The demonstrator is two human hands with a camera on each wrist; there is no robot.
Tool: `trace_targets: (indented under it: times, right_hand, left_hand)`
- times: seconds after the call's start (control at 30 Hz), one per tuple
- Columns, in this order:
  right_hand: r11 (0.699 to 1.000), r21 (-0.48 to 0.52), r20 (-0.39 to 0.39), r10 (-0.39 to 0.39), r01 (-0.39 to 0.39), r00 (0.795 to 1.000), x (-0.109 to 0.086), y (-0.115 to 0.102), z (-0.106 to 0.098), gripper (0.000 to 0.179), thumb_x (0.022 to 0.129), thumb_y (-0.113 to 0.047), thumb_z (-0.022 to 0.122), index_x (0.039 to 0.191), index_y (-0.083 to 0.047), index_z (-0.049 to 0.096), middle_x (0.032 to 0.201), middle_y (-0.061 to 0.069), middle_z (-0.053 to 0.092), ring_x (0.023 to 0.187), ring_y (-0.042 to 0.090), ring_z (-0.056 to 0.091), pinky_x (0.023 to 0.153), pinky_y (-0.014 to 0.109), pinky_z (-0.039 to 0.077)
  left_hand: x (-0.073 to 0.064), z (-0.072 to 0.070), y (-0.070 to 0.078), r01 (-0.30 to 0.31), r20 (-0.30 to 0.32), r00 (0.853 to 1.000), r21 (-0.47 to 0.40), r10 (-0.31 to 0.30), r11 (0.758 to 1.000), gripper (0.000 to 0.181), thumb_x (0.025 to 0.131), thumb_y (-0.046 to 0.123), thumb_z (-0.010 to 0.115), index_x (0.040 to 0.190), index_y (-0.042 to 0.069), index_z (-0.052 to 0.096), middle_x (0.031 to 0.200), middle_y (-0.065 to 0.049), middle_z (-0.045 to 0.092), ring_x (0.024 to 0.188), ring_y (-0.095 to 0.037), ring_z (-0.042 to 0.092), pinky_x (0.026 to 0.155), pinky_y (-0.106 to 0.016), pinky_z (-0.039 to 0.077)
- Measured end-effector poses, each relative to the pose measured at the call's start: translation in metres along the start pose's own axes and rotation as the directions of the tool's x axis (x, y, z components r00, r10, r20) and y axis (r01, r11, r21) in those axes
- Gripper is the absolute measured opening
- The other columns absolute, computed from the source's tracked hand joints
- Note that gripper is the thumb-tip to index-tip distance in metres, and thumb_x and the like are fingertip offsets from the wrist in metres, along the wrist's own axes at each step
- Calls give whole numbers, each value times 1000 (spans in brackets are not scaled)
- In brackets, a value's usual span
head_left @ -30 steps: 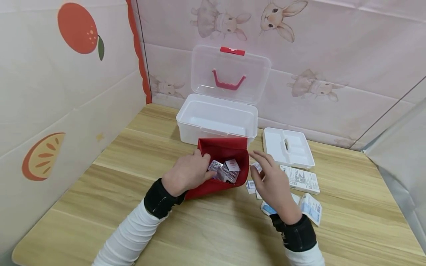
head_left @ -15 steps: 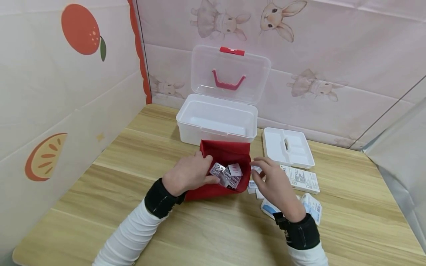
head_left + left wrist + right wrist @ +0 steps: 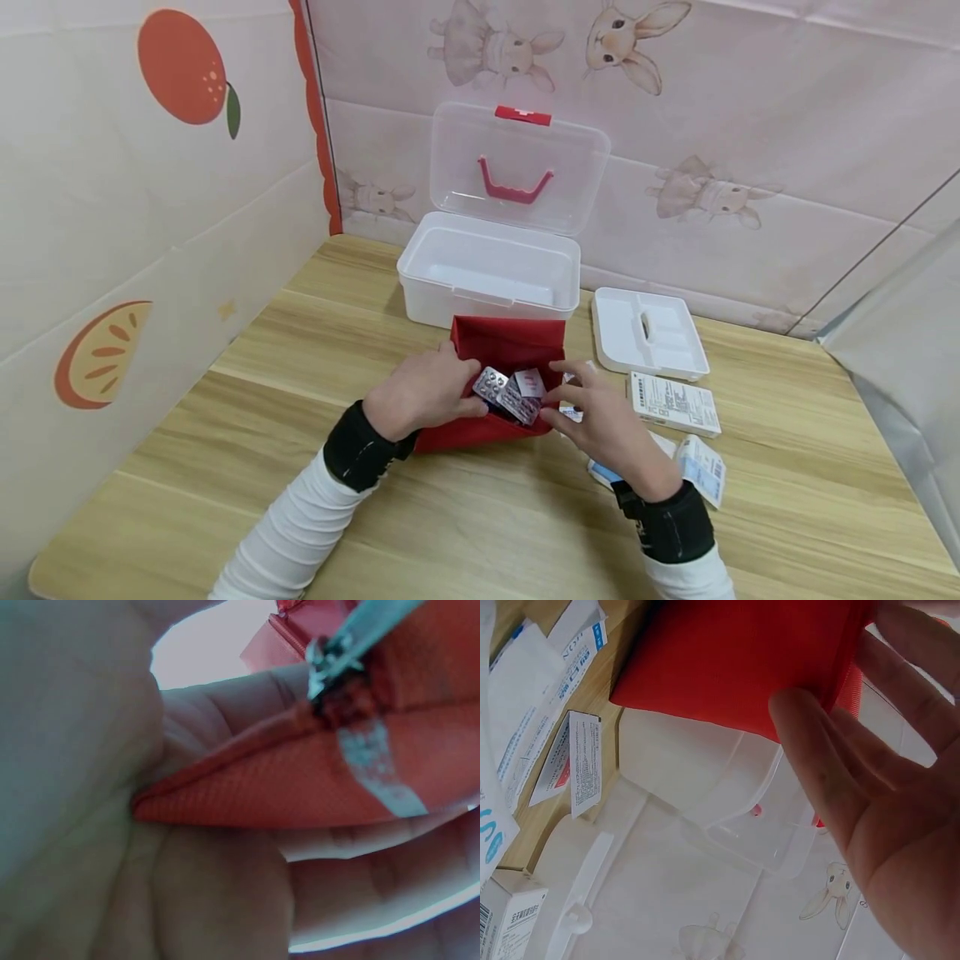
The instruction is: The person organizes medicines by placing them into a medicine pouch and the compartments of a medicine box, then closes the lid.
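A red zippered pouch (image 3: 465,433) stands on the table with its mouth wide apart. My left hand (image 3: 420,392) grips its left side; in the left wrist view the red cloth (image 3: 247,791) lies between thumb and fingers, close to a metal zipper pull (image 3: 337,671). My right hand (image 3: 603,425) holds the pouch's right rim, with one finger (image 3: 799,720) against the outer face in the right wrist view. Inside the pouch are silver blister packs (image 3: 491,383) and a small white packet (image 3: 529,383). The pouch's bottom is hidden under them.
Behind the pouch stands a clear plastic box (image 3: 487,287) with its lid (image 3: 570,167) raised against the wall. To the right are a white divided tray (image 3: 615,333), a white medicine box (image 3: 675,404) and blue-and-white packets (image 3: 702,468). Small printed packets (image 3: 585,761) lie beside the pouch.
My right hand has moved from beside the pouch left onto its right rim. The pouch has shifted slightly right and toward me, and the blister packs have shifted. My left hand keeps its grip.
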State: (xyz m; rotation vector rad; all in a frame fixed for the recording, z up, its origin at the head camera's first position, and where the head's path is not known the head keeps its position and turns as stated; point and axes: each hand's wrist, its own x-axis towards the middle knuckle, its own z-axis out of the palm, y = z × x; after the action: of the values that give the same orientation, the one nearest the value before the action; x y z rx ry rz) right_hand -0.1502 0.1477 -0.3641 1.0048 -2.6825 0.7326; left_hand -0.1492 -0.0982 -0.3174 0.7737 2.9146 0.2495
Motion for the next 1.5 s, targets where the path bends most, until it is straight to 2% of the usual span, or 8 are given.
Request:
trace_targets:
  times: [0.13,0.23,0.43,0.63,0.8,1.07,1.17,1.5]
  right_hand:
    - [1000,9,31,25,-25,999,-1,-1,-2,12,82,-10,65,93,-9,70,123,12,55,107,28,52,81,43,53]
    - [1000,6,45,20,-21,999,-2,0,-3,20,79,1,60,96,-5,68,124,14,55,106,29,53,78,43,53]
    - [1000,-17,49,23,-22,999,-1,0,-3,22,73,-5,71,95,-8,68,125,14,54,106,29,52,79,43,53]
    - [997,-68,-62,16,-20,998,2,2,1,17,73,-16,76,87,-12,66,122,15,55,103,27,55,76,43,55]
    - [995,-88,-177,34,-50,984,3,5,7,19,73,-15,76,87,-12,64,122,16,55,99,25,57,73,43,56]
    - [989,-98,-270,78,-108,960,3,10,12,18,77,-14,73,91,-7,64,123,20,52,89,27,59,66,43,56]
    - [985,-112,-287,97,-134,953,1,12,10,23,78,-14,72,97,-6,64,123,22,51,78,28,62,60,44,56]
    - [943,-154,-206,260,-294,943,-4,23,-3,38,80,-15,68,116,-10,57,116,17,56,69,21,59,46,34,49]
  left_hand:
    - [-1,-3,-1,-7,36,999,1,7,1000,33,76,35,72,97,10,62,86,-10,54,77,-21,50,56,-33,48]
    - [-2,-4,-1,-13,49,999,5,12,1000,35,77,29,73,104,9,64,90,-12,55,78,-22,50,58,-33,49]
    - [-4,-4,-3,-21,21,1000,-5,21,1000,25,79,18,70,101,8,65,94,-13,56,78,-21,50,61,-32,51]
    - [-4,-5,-6,18,37,999,-94,-15,995,15,82,10,65,96,5,64,94,-11,56,77,-20,51,64,-30,50]
    - [-4,-7,-8,39,72,997,-153,-28,987,8,82,6,63,90,5,64,83,-7,56,72,-18,51,61,-27,49]
    - [-4,-11,-11,-10,6,1000,-150,11,989,4,81,1,61,84,3,61,75,-7,56,66,-18,52,57,-27,48]
    - [-4,-11,-12,-20,-10,1000,-135,19,991,5,81,1,62,85,2,60,74,-7,57,65,-18,51,58,-27,49]
    - [-3,-11,-11,-40,-32,999,-122,36,992,5,81,-2,60,84,0,61,71,-7,57,62,-17,51,57,-27,48]
